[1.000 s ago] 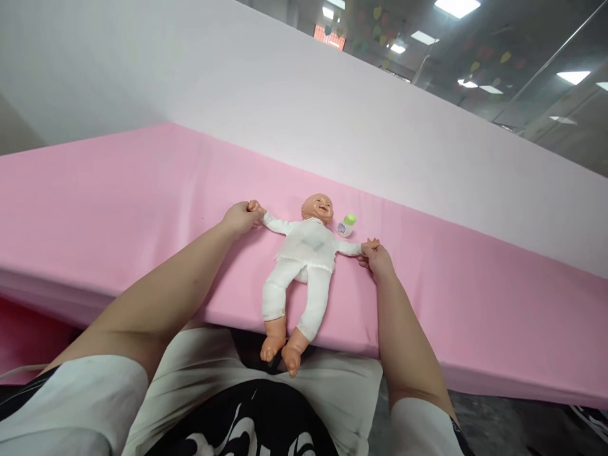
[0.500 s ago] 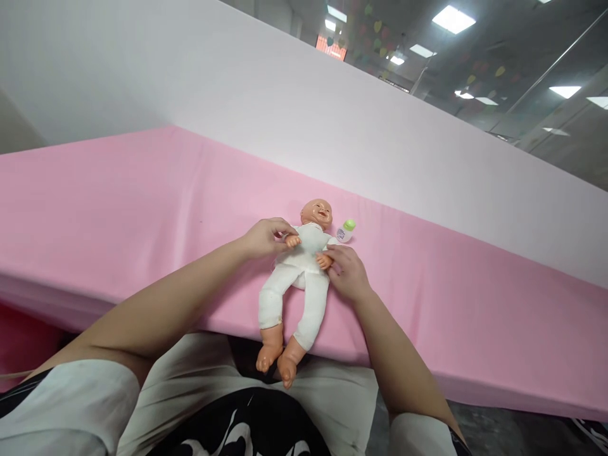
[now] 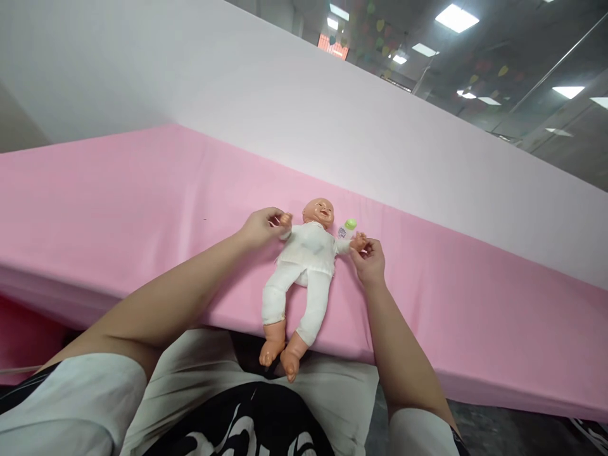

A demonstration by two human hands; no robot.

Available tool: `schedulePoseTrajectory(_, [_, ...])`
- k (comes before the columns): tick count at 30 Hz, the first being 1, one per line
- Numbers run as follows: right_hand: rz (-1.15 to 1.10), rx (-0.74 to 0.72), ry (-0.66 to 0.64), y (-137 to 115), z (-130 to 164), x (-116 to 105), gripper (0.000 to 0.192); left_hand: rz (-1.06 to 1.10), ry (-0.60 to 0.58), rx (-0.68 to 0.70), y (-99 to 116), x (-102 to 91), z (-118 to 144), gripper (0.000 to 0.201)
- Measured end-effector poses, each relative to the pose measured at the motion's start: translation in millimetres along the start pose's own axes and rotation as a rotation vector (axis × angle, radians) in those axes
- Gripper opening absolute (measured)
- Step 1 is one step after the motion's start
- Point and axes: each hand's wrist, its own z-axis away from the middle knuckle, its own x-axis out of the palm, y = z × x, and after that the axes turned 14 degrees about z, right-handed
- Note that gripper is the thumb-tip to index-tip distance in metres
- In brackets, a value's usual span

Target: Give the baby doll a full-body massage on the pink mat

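Note:
A baby doll [image 3: 311, 250] with a white cloth body lies on its back on the pink-covered table [image 3: 142, 209], head away from me. Its bare feet stick out past the front edge, over my lap. With closed fingers my left hand [image 3: 263, 228] grips the doll's arm at the left, by its small hand. My right hand [image 3: 369, 263] pinches the doll's other arm near the wrist. Both doll arms are stretched out to the sides. Just behind the doll's right-side arm lies a small bottle [image 3: 348, 229] with a green cap, partly hidden by that arm.
A white wall panel [image 3: 304, 120] rises along the table's back edge, with a window [image 3: 456, 69] above it reflecting ceiling lights. Pink cover runs to both sides of the doll. Something red [image 3: 28, 342] sits below the table at the left.
The doll's arms have gone from resting over its chest to spread outward. My left hand moved slightly left and up; my right hand moved right, both holding the doll's arms.

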Motion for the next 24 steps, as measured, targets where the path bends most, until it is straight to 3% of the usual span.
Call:
schedulePoseTrajectory(3, [-0.141, 0.177, 0.038, 19.7, -15.4, -11.9, 0.048, 0.178, 0.210, -0.134, -15.2, -22.4, -14.8, 0.041])
schedulePoseTrajectory(6, [-0.221, 0.418, -0.036, 37.2, -24.3, -19.4, 0.042, 0.274, 0.386, -0.318, -32.2, -41.7, -27.3, 0.040])
schedulePoseTrajectory(8, [-0.246, 0.513, -0.080, 44.3, -26.5, -21.5, 0.038, 0.340, 0.404, -0.372, -38.6, -47.5, -30.7, 0.040])
schedulePoseTrajectory(10, [-0.257, 0.498, -0.075, 45.9, -26.3, -21.4, 0.039, 0.386, 0.362, -0.345, -37.6, -46.1, -29.2, 0.043])
schedulePoseTrajectory(16, [-0.071, 0.082, -0.055, 15.5, -6.5, -7.5, 0.044, 0.369, 0.002, -0.120, -9.2, -13.8, -7.3, 0.051])
schedulePoseTrajectory(20, [0.186, -0.256, -0.204, -16.2, 17.2, 6.3, 0.031, 0.012, -0.230, -0.052, 0.0, 6.2, 4.9, 0.042])
schedulePoseTrajectory(24, [0.455, -0.577, -0.298, -34.6, 28.4, 14.5, 0.022, -0.263, -0.419, 0.125, 4.7, 15.7, 8.5, 0.031])
